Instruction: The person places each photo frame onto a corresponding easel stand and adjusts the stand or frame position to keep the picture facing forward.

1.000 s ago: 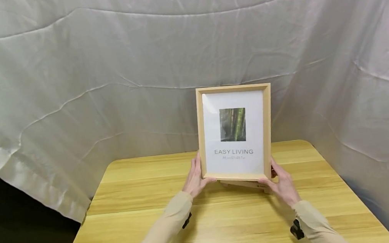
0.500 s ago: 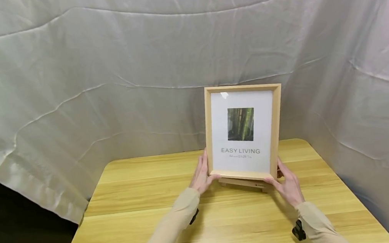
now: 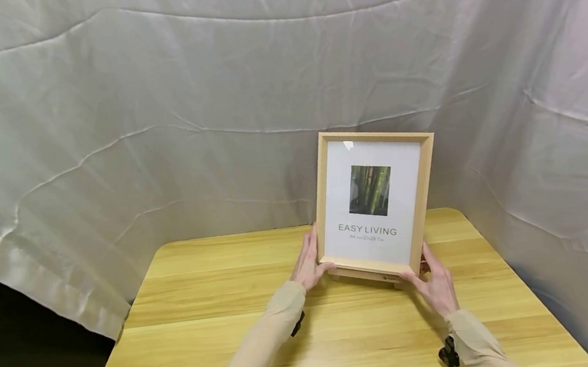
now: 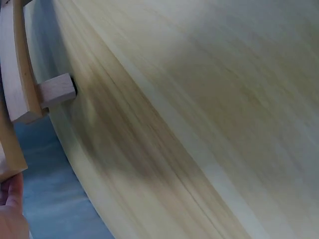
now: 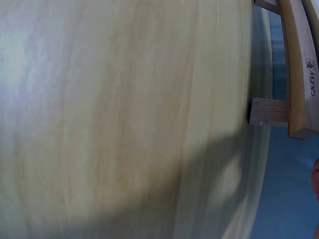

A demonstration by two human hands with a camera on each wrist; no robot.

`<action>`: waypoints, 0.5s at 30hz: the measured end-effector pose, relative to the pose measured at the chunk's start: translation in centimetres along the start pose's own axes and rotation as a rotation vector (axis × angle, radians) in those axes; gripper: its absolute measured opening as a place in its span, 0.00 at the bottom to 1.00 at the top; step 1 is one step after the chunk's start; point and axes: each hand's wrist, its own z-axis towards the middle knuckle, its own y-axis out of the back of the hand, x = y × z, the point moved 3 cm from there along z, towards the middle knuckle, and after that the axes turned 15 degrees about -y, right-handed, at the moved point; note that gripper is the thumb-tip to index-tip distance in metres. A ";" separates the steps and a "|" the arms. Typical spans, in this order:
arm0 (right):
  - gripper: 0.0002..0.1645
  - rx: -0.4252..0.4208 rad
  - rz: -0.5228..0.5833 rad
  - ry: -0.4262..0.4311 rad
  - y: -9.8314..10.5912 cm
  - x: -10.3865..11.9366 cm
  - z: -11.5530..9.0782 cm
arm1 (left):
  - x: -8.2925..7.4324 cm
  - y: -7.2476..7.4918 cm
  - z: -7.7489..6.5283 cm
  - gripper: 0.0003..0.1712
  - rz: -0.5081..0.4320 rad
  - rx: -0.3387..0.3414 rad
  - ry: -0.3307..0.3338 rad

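A light-wood picture frame (image 3: 322,204) with a bamboo photo and the words "EASY LIVING" stands nearly upright, its top leaning a little to the right. My left hand (image 3: 309,266) grips its lower left corner, thumb along the bottom edge. At the lower right corner, my right hand (image 3: 436,287) holds it the same way. Just under the frame shows the ledge of a wooden stand (image 3: 362,275); the rest is hidden behind the frame. Both wrist views show this ledge (image 5: 301,69) and a short foot (image 4: 57,90) on the table. Fingertips (image 4: 16,191) meet the frame's corner in the left wrist view.
The wood-grain table (image 3: 208,342) has rounded back corners. A grey curtain (image 3: 212,86) hangs behind it and along both sides. Dark space (image 3: 19,341) lies beyond the table's left edge. A small black device (image 3: 449,352) is strapped at the right wrist.
Both hands have shifted the picture frame to the right over the stand. It has tilted slightly clockwise, its right side now lower. The grip at both corners stays the same.
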 end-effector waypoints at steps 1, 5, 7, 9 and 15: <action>0.65 0.005 0.003 -0.013 0.0 0.0 0.0 | 0.0 0.0 0.0 0.67 -0.004 0.000 0.002; 0.65 0.012 -0.001 -0.053 0.0 0.1 -0.2 | 0.0 0.0 0.1 0.68 -0.024 0.007 0.011; 0.65 0.010 -0.006 -0.068 0.1 0.2 -0.3 | 0.0 0.0 0.2 0.68 -0.027 0.007 0.008; 0.65 0.006 -0.008 -0.077 0.1 0.3 -0.2 | 0.0 0.0 0.3 0.67 -0.027 0.006 0.007; 0.64 0.010 0.003 -0.103 0.1 0.5 -0.3 | 0.1 0.1 0.3 0.66 -0.027 0.006 0.019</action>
